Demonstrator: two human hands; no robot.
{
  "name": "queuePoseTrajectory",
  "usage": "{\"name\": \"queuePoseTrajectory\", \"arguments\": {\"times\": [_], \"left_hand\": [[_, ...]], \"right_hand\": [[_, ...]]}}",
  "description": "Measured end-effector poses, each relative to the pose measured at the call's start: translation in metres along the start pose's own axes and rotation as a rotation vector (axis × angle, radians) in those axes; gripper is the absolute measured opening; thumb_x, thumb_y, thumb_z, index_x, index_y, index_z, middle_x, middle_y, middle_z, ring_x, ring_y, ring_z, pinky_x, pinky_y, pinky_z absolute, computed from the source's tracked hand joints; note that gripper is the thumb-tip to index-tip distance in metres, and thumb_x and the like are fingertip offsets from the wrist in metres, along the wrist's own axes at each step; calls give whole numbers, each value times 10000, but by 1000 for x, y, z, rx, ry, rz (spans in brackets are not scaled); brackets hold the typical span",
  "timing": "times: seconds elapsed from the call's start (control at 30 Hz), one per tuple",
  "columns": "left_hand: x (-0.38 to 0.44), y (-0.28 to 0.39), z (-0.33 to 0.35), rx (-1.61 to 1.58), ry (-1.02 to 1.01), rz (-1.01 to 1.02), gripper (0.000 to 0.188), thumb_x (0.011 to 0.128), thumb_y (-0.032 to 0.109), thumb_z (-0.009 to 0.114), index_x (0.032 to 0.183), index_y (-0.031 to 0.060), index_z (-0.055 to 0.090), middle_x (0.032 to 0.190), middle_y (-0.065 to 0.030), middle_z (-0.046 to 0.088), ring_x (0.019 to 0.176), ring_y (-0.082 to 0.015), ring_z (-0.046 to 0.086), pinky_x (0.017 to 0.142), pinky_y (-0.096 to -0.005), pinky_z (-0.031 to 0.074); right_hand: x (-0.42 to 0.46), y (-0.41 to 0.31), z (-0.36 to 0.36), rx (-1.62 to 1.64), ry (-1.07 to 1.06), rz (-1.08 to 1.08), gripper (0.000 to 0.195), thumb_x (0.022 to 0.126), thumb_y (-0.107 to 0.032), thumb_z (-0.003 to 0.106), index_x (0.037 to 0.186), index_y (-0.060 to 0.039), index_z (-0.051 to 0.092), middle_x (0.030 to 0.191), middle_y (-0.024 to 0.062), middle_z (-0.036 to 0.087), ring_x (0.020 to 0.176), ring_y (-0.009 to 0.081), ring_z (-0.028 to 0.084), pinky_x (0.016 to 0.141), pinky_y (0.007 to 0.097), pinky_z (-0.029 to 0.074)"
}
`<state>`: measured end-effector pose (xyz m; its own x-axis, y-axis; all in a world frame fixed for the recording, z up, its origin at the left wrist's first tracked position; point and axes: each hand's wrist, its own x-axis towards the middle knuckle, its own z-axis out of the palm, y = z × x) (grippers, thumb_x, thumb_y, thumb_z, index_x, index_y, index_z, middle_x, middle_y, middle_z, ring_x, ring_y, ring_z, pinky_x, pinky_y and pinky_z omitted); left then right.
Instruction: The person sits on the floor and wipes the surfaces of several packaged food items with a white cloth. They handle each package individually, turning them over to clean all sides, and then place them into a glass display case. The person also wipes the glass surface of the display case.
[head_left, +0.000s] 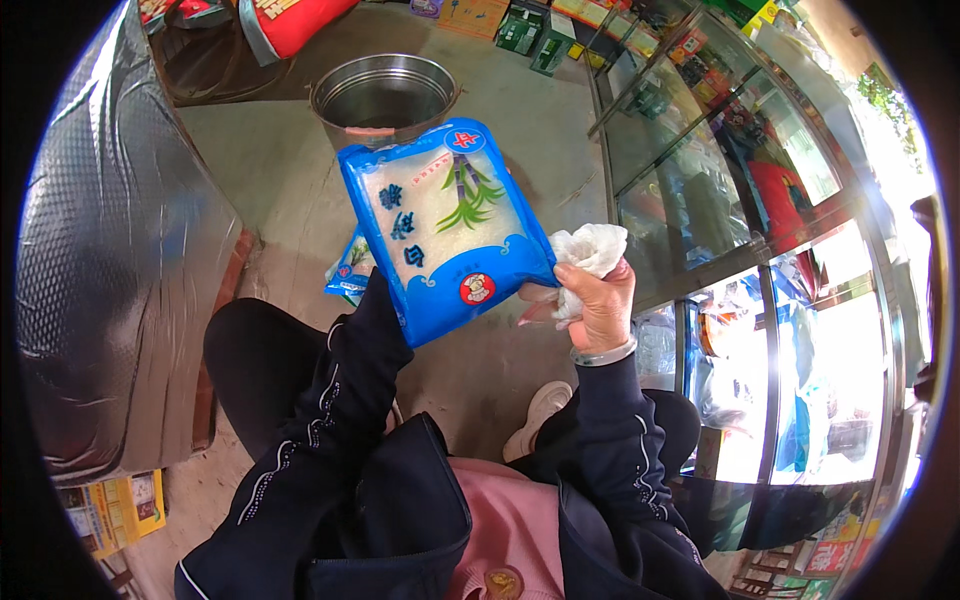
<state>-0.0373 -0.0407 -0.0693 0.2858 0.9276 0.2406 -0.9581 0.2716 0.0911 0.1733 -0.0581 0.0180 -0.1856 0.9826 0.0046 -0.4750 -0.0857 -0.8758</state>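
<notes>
A blue plastic bag of white sugar (442, 225), with a clear window and a printed sugarcane picture, is held tilted before me. My left sleeve reaches behind it and supports it, while the left hand itself is hidden by the bag. In my right hand (596, 300) is a crumpled white cloth (592, 247), and the thumb touches the bag's lower right corner. A similar blue bag (349, 266) shows partly, lower down behind the held one; what it rests on is hidden.
A metal bucket (386, 94) stands on the concrete floor (292, 172) ahead. To the right is a glass display case (675, 157) full of packaged goods. Something wrapped in silver bubble film (112, 247) rises at left. Green boxes (553, 43) and a red bag (296, 26) are farther off.
</notes>
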Motion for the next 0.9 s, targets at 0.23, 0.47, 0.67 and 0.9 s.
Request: {"name": "queuePoseTrajectory", "arguments": {"times": [0.23,0.47,0.67,0.9], "left_hand": [[20,-7,-4,-25,0,23,682,977,559,338,1472,90,324,1481,-174,380,1335,-379,389,1100,-551,321],[29,14,23,-60,-153,147,709,965,591,334,1476,99,318,1496,-173,356,1343,-392,374,1113,-578,277],[55,38,73,-32,-246,119,750,959,626,266,1488,94,288,1515,-182,322,1354,-425,346,1105,-609,266],[96,49,137,99,-608,76,657,997,522,284,1482,79,297,1506,-169,343,1351,-375,371,1129,-525,277]], "right_hand": [[12,-7,-14,-41,186,-299,388,699,144,640,1046,-29,611,938,101,680,826,232,675,732,383,564],[27,-29,-18,-112,321,-374,266,826,22,644,1078,-2,562,939,98,667,774,209,667,626,339,551],[17,-32,40,-82,245,-706,331,907,-52,630,1208,-33,497,1103,72,616,923,132,606,762,248,495],[16,0,99,-359,-14,-996,521,883,8,607,1373,6,433,1506,137,337,1343,216,377,1096,342,305]]}}
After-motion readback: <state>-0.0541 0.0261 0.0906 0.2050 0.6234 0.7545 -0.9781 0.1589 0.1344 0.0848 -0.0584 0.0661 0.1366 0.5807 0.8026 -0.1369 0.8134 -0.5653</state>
